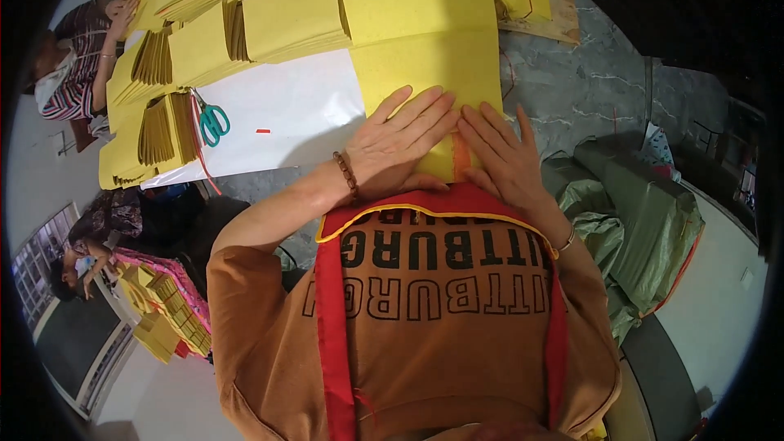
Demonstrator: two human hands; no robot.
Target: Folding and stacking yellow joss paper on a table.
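A yellow paper sheet (425, 37) with a crease across its upper part lies at the table's front edge. My left hand (400, 135) rests on it with fingers stretched flat, pointing up and right. Beside it, my right hand (505, 151) also lies flat along the sheet's right side, fingers straight. The two hands' fingertips come close together. Between them an orange-red strip (461, 155) shows on the yellow paper near my apron (425, 200). Whether the sheet is one layer or several, I cannot tell.
Stacks of folded yellow paper (294, 16) fill the table's left and back. Teal-handled scissors (215, 124) and a small red strip (263, 131) lie on the white table cover (286, 102). Green wrapped bundles (641, 212) stand at right. Co-workers (77, 73) are at left.
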